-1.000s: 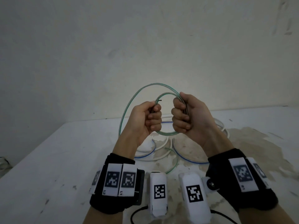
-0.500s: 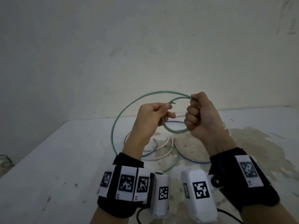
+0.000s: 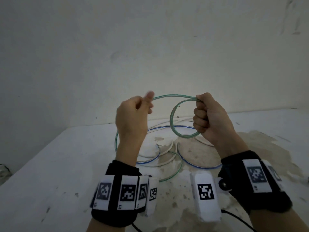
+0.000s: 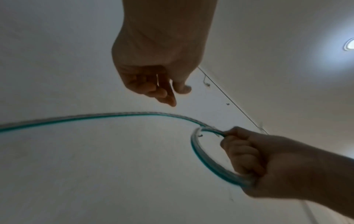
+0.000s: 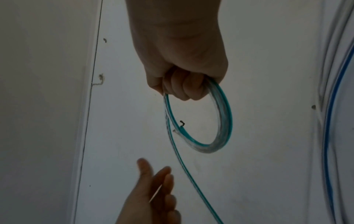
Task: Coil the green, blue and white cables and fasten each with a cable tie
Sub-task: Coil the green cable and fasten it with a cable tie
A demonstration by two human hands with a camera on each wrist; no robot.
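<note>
A person's right hand (image 3: pixel 212 118), right of centre in the head view, clenches its fingers around a small coil of the green cable (image 3: pixel 172 122), held up above a white table (image 3: pixel 50 181). The cable's cut end, with a dark wire tip, pokes free inside the loop. From the fist, a single green strand arcs leftward across mid-frame, passes behind the left hand (image 3: pixel 132 118) and drops to the tabletop. The left hand hovers at centre left with fingers loosely curled and thumb raised, touching nothing; the left wrist view shows the strand running clear below its fingertips (image 4: pixel 168 100). On the table behind and below the hands, the blue cable (image 3: pixel 197 163) and the white cable (image 3: pixel 167 150) lie in loose, overlapping curves, crossing the green strand's trailing end near the lower centre. A brownish stain (image 3: pixel 250 148) spreads over the table's right half. Black wrist straps with white coded tags fill the bottom of the frame, hiding part of the tabletop.
</note>
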